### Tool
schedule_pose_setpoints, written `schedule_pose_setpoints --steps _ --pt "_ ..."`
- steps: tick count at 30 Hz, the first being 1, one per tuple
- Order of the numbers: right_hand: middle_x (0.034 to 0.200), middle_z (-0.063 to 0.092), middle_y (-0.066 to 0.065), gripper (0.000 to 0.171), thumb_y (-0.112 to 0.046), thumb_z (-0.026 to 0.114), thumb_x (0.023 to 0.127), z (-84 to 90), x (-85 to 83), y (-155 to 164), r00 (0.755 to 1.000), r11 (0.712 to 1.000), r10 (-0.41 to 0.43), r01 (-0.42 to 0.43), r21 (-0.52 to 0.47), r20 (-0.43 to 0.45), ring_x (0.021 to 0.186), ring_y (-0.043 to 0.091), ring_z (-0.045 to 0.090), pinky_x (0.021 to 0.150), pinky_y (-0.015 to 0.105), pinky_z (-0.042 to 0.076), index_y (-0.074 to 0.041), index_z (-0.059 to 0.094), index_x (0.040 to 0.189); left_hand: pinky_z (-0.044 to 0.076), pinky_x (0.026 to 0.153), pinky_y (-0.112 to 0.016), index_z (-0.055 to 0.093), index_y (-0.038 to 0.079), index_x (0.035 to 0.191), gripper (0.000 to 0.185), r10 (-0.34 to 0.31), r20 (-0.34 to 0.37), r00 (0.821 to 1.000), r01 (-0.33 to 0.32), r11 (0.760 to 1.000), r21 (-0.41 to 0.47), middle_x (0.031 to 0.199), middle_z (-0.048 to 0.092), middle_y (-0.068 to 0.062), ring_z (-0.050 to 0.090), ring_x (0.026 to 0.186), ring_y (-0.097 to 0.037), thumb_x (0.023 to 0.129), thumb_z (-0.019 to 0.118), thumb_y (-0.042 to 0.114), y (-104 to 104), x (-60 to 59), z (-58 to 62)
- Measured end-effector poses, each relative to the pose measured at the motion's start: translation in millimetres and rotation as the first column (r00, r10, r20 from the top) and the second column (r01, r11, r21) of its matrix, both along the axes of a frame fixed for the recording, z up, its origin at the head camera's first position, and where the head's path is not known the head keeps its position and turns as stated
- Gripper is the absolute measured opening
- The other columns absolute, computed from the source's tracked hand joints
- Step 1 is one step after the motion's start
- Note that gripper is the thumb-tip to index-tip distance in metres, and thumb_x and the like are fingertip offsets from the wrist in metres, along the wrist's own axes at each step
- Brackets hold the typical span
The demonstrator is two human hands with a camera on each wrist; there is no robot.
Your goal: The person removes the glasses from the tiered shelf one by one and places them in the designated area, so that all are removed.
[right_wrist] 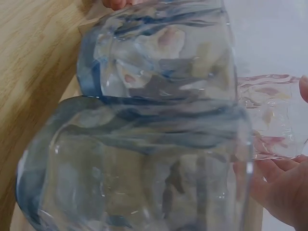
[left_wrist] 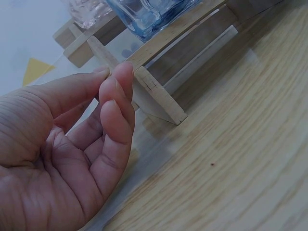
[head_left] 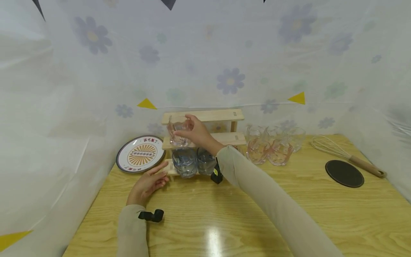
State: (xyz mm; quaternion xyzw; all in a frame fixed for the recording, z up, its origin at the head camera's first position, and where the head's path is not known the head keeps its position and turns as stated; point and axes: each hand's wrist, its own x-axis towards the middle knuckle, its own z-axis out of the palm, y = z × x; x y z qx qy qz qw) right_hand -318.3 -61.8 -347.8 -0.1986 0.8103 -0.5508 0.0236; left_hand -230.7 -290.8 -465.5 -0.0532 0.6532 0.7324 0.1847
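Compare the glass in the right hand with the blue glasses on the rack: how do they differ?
The held glass is clear with a pink tint; the blue glasses are blue. The held glass is gripped by the right hand at the middle shelf; the blue glasses stand untouched on the bottom shelf of the rack. Both are wavy-walled tumblers.

The pale wooden step rack (head_left: 205,137) looks smooth and matt, its grain plain to see. On it, the clear wavy glass cup (head_left: 178,132) and two blue-tinted glass cups (head_left: 192,162) are shiny. Under the rack, the yellow wooden table (head_left: 224,221) has a glossy top with a bright glare. Left of the rack leans a round shiny printed plate (head_left: 140,154). Behind the rack hangs a flowered plastic sheet (head_left: 224,64).
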Motion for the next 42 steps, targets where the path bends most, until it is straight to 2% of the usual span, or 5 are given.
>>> schedule_pose_setpoints --steps 10,18,24,31,42 --pt "0.123 0.057 0.007 0.079 -0.031 0.076 0.081 19.4 -5.0 21 1.0 0.998 -0.021 0.02 -0.051 -0.015 0.117 0.022 0.052 0.097 0.038 0.044 -0.012 0.036 0.146 0.049 0.056 -0.017 0.033 0.016 0.149 0.057 -0.007 0.005 1.0 0.007 1.0 -0.001 0.071 0.065 0.002 0.057 0.059 -0.005 0.096 0.056 0.013 2 -5.0 -1.9" --pt "0.124 0.056 0.007 0.077 -0.03 0.074 0.083 39.8 -8.6 61 1.0 0.999 -0.005 0.005 -0.05 -0.01 0.114 0.021 0.053 0.095 0.039 0.045 -0.012 0.034 0.146 0.049 0.056 -0.016 0.031 0.014 0.149 0.058 -0.016 0.004 1.0 0.016 1.0 0.014 0.072 0.065 0.002 0.057 0.059 -0.004 0.096 0.056 0.014 3 -6.8 -2.2" --pt "0.127 0.056 0.006 0.077 -0.031 0.073 0.084 52.1 -3.2 95 1.0 1.0 0.002 -0.002 -0.008 -0.008 0.117 0.021 0.052 0.098 0.04 0.043 -0.012 0.032 0.147 0.049 0.058 -0.018 0.032 0.013 0.149 0.058 -0.013 0.004 1.0 0.013 1.0 0.002 0.072 0.065 0.001 0.058 0.06 -0.005 0.096 0.056 0.013 -2 -9.4 -5.6" --pt "0.13 0.054 0.009 0.077 -0.03 0.073 0.084 51.1 2.0 133 1.0 1.0 -0.01 0.01 -0.006 -0.019 0.117 0.023 0.052 0.097 0.042 0.044 -0.011 0.032 0.147 0.049 0.059 -0.018 0.035 0.016 0.148 0.059 -0.021 -0.001 1.0 0.021 1.0 0.002 0.073 0.066 0.002 0.058 0.061 -0.005 0.095 0.059 0.016 -9 -10.8 -7.0" --pt "0.129 0.055 0.01 0.08 -0.034 0.073 0.084 46.4 13.3 192 0.993 0.994 -0.112 0.111 -0.022 -0.042 0.108 0.019 0.055 0.093 0.04 0.047 -0.012 0.03 0.148 0.05 0.058 -0.018 0.03 0.012 0.149 0.062 -0.023 -0.004 1.0 0.023 1.0 0.013 0.072 0.066 0.002 0.058 0.06 -0.005 0.094 0.059 0.015 -18 -8.9 -2.9"
